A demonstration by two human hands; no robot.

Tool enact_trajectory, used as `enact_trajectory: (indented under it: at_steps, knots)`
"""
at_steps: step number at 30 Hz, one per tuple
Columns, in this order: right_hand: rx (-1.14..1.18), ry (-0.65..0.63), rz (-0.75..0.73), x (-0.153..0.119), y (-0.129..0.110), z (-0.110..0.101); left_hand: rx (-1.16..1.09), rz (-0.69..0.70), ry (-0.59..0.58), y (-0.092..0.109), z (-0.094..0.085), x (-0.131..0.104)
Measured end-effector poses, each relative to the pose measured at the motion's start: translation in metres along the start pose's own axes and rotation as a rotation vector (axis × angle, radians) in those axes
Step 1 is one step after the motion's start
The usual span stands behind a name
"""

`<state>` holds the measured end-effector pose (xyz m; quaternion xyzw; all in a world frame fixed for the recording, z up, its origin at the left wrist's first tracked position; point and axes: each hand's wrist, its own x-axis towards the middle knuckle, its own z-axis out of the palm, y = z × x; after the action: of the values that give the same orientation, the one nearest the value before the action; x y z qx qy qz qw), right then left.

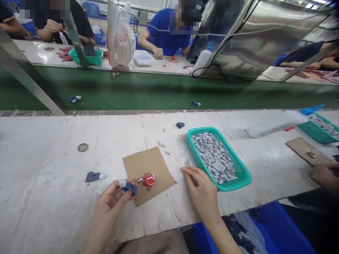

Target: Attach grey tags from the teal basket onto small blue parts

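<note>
My left hand (112, 201) pinches a small dark blue tab (130, 188) with a whitish piece at its upper end. It is over the left edge of a brown cardboard square (161, 169), where a red, wet-looking round cap (148, 180) sits with a small tip sticking out. My right hand (202, 192) is by the near left side of a green basket (192, 155) full of small grey chips (213, 155). Its thumb and index finger are closed together; whatever they hold is too small to make out. Another dark blue tab (92, 176) lies to the left.
A bottle cap (82, 147) and a loose blue piece (180, 125) lie on the white table. To the right are a white squeeze bottle (278, 123) and a co-worker's hand (324, 176). A blue bin (280, 229) stands below the edge. People work across the green strip (145, 93).
</note>
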<state>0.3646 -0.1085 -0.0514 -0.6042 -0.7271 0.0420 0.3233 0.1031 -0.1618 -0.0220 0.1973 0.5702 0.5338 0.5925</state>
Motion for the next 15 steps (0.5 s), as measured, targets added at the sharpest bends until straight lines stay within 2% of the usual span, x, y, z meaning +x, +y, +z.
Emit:
enact_trajectory:
  at_steps: [5,9,12,15]
  knots:
    - [-0.014,-0.066,0.003,0.005,0.001,-0.002,-0.006,0.010,0.003,-0.005,-0.002,-0.003]
    - [-0.024,-0.113,-0.014,0.012,0.002,-0.006,0.018,0.000,-0.084,-0.011,-0.008,-0.002]
    - [0.048,-0.149,-0.029,0.020,-0.013,-0.011,0.021,-0.003,-0.125,-0.012,-0.009,-0.002]
    - [0.205,-0.238,-0.045,0.028,-0.043,-0.015,-0.017,0.007,-0.086,-0.011,-0.004,-0.004]
